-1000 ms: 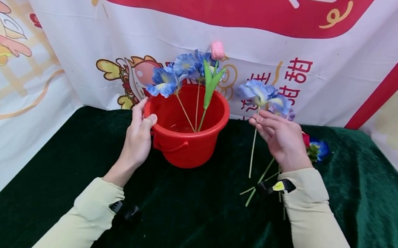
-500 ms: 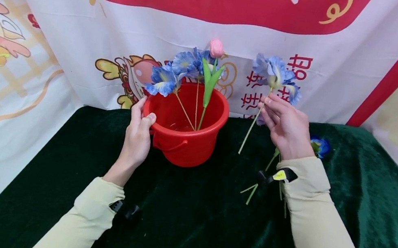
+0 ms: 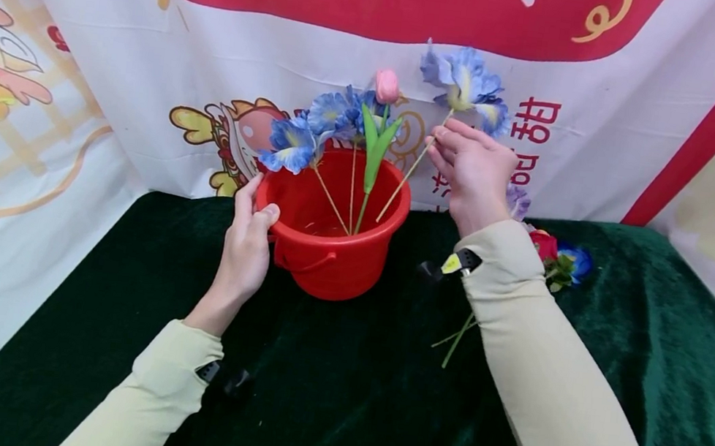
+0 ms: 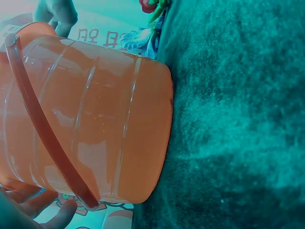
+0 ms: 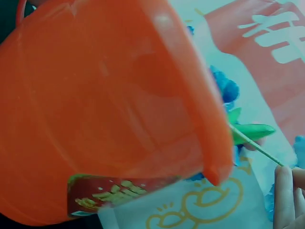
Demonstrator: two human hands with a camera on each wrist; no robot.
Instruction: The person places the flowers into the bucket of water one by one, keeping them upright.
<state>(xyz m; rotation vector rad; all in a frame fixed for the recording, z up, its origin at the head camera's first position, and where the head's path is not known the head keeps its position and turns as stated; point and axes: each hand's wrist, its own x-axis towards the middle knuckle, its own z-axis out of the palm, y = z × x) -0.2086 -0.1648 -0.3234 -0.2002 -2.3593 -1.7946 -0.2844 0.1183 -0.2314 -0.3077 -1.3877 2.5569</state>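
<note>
A red bucket (image 3: pixel 333 264) stands upright on the dark green cloth. My left hand (image 3: pixel 247 247) grips its left rim, thumb on the near side; in the left wrist view some fingers (image 4: pixel 62 214) show beside the bucket wall. Inside lean blue flowers (image 3: pixel 293 146) and a pink tulip (image 3: pixel 387 86) with green leaves. With my right hand (image 3: pixel 472 170) I pinch the thin stem of another blue flower (image 3: pixel 466 81). Its blossom points up, and the stem slants down so that its lower end is over the bucket opening. The right wrist view shows that stem (image 5: pixel 259 149) running past the rim.
On the cloth to the right, partly behind my right forearm, lie a red flower (image 3: pixel 543 246), a dark blue flower (image 3: pixel 574 264), a lilac flower (image 3: pixel 519 201) and loose green stems (image 3: pixel 458 341). A printed white banner (image 3: pixel 324 50) hangs behind the bucket.
My right hand has lifted the blue flower from beside the other flowers and carried it up and left, bringing its stem end over the bucket. The left hand and bucket have stayed put.
</note>
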